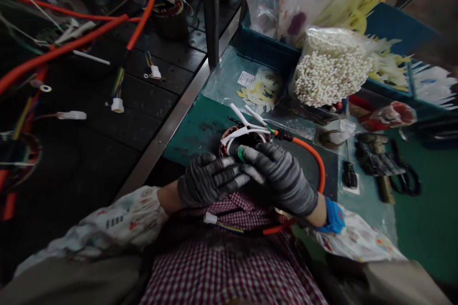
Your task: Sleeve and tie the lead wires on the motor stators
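My left hand (pixel 214 179), in a grey striped glove, is open with its fingers extended toward the right, near the front of a wound copper coil part (pixel 224 140). My right hand (pixel 281 176), gloved alike, is closed on a small green piece (pixel 241 153) at its fingertips, just in front of the coil. White sleeved leads (pixel 245 131) loop over the coil. An orange cable (pixel 318 159) runs from them round the right side of my right hand. Its white connector (pixel 210 218) lies against the checkered apron, below my hands.
Orange cables (pixel 143 19) and more coil parts (pixel 171 19) lie on the dark roller surface at left. A metal post (pixel 211 14) stands ahead. Bagged white pieces (pixel 331 69), a screwdriver (pixel 349 174) and a hammer (pixel 385 188) are at right.
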The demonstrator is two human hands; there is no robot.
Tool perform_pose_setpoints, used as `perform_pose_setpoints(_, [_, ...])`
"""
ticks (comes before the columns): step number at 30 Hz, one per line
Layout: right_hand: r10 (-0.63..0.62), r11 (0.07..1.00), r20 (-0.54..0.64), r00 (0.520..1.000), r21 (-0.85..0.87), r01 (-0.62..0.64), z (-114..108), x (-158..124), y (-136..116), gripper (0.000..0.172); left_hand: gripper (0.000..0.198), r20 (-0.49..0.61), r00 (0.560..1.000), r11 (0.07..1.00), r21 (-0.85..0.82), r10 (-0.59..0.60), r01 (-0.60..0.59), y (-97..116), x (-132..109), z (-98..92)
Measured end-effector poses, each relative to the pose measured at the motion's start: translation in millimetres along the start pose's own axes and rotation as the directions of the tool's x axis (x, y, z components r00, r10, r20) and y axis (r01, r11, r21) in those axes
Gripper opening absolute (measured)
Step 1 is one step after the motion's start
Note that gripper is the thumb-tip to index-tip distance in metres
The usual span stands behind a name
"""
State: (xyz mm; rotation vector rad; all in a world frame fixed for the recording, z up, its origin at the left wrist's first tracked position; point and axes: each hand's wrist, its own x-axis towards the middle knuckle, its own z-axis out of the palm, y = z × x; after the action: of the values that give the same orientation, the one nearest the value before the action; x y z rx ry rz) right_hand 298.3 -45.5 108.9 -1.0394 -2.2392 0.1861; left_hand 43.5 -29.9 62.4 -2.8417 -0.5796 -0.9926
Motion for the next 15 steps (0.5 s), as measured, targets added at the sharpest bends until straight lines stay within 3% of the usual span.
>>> perform_pose_setpoints(2, [-0.018,0.991,0.098,0.995,-0.127,0.031,1.0,3.8,-0.1,0.034,0.042,0.047,0.998,0.995,-0.094,0.048,-0.044,-8.3,-4.3,-6.7])
perform_pose_setpoints(4, [-0.028,0.983,0.130,0.991,-0.177,0.051,2.2,6.0,-0.4,0.033,0.034,0.036,0.999,0.973,-0.229,0.000,0.008,-16.5,-6.2,-17.2])
perform_pose_setpoints(6, [-0.022,0.988,0.153,0.988,-0.148,0.045,2.5,7.9,1.1,0.031,0.024,-0.030,0.986,0.933,-0.332,-0.161,0.142,-26.9,-2.4,-26.4])
perform_pose_setpoints(8, [-0.005,0.997,0.186,0.983,-0.075,0.020,1.0,10.3,4.7,0.031,0.025,-0.044,0.923,0.863,-0.373,-0.382,0.339,-40.7,9.1,-29.5])
perform_pose_setpoints(9, [-0.001,0.999,0.206,0.978,-0.033,0.008,-0.2,11.3,6.7,0.031,0.031,0.003,0.888,0.821,-0.380,-0.461,0.427,-48.2,17.2,-28.2])
perform_pose_setpoints(11, [0.004,0.999,0.226,0.974,0.044,-0.015,-2.5,11.4,9.3,0.033,0.052,0.213,0.824,0.707,-0.430,-0.525,0.561,-60.6,34.3,-20.9])
perform_pose_setpoints(13, [0.022,0.995,0.210,0.977,0.092,-0.042,-3.5,6.3,7.1,0.033,0.083,0.422,0.799,0.618,-0.509,-0.428,0.599,-63.7,46.2,-11.2])
perform_pose_setpoints(15, [0.037,0.995,0.164,0.986,0.087,-0.052,-2.0,-5.5,-2.1,0.032,0.105,0.504,0.798,0.545,-0.588,-0.330,0.597,-54.7,47.8,-4.2])
